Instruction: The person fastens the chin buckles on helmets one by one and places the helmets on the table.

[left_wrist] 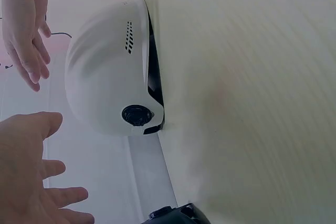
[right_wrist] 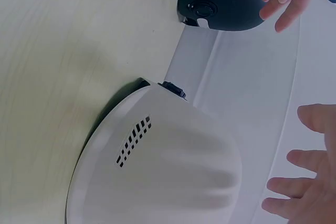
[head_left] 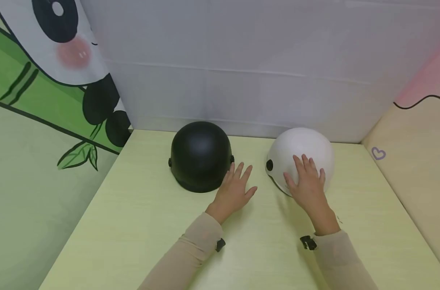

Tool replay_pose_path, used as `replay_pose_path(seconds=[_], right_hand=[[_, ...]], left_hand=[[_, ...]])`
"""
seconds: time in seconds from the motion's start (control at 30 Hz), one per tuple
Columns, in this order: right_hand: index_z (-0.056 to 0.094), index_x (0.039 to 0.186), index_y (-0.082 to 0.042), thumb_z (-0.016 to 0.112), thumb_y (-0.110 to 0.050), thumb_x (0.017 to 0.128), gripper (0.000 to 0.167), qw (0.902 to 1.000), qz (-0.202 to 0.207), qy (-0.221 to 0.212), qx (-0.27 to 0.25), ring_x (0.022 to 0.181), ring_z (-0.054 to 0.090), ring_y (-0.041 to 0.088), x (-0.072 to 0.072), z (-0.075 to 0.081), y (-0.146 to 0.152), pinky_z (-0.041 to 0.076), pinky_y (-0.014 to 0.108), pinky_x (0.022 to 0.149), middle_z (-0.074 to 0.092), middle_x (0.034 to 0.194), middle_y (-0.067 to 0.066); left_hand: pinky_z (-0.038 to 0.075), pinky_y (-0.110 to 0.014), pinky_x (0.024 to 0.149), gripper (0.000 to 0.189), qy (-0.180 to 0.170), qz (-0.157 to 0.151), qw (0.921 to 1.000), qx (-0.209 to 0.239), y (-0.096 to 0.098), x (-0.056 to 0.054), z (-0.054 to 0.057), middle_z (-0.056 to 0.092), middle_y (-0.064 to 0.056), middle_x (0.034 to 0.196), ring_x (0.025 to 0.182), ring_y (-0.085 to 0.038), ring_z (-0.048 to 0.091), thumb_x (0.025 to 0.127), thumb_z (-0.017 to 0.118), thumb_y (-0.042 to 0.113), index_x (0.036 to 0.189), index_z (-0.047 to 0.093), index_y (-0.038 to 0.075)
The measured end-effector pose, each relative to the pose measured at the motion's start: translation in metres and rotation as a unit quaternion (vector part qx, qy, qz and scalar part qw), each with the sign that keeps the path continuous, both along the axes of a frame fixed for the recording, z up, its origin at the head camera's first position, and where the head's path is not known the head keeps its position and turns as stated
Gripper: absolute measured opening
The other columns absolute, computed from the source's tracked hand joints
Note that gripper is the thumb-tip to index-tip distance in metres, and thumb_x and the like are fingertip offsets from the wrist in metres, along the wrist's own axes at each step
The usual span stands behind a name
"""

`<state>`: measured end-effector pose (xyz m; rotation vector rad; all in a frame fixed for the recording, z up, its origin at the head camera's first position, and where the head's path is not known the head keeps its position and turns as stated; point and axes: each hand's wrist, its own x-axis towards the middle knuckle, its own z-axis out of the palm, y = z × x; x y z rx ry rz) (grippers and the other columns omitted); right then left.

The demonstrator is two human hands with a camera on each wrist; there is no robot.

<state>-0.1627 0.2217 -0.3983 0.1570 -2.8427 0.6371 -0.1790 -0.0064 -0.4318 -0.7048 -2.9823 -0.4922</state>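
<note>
A black helmet (head_left: pixel 201 155) and a white helmet (head_left: pixel 303 147) sit side by side on the pale yellow table. My left hand (head_left: pixel 234 191), fingers spread, is at the right edge of the black helmet and overlaps it in the head view. In front of the white helmet is my right hand (head_left: pixel 308 187), its fingers extended and apart. The right wrist view shows a gap between those fingers (right_wrist: pixel 294 187) and the white shell (right_wrist: pixel 173 166). Black slotted vents and a round black side knob (left_wrist: pixel 137 115) mark the white helmet. Neither hand holds anything.
The table (head_left: pixel 133 225) meets a whitish cloth-like back panel (head_left: pixel 241 96) just behind both helmets. A cartoon-painted wall (head_left: pixel 42 161) borders the left side, and a cream and pink wall (head_left: pixel 416 161) the right. Black wrist devices (head_left: pixel 308 243) sit at the sleeves.
</note>
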Motion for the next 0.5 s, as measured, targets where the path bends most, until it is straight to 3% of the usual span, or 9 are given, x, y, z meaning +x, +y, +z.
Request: replay_pose_path(seconds=[0.5], right_hand=[[0.037, 0.145, 0.002, 0.057, -0.025, 0.099, 0.057, 0.999, -0.006, 0.033, -0.031, 0.139, 0.018, 0.049, 0.0029, -0.0011, 0.0072, 0.004, 0.068, 0.105, 0.028, 0.149, 0.032]], left_hand=[[0.024, -0.047, 0.111, 0.064, 0.005, 0.0, 1.0, 0.008, 0.0008, 0.0004, -0.0022, 0.028, -0.017, 0.155, 0.142, -0.041, 0.018, 0.101, 0.05, 0.044, 0.154, 0.031, 0.013]])
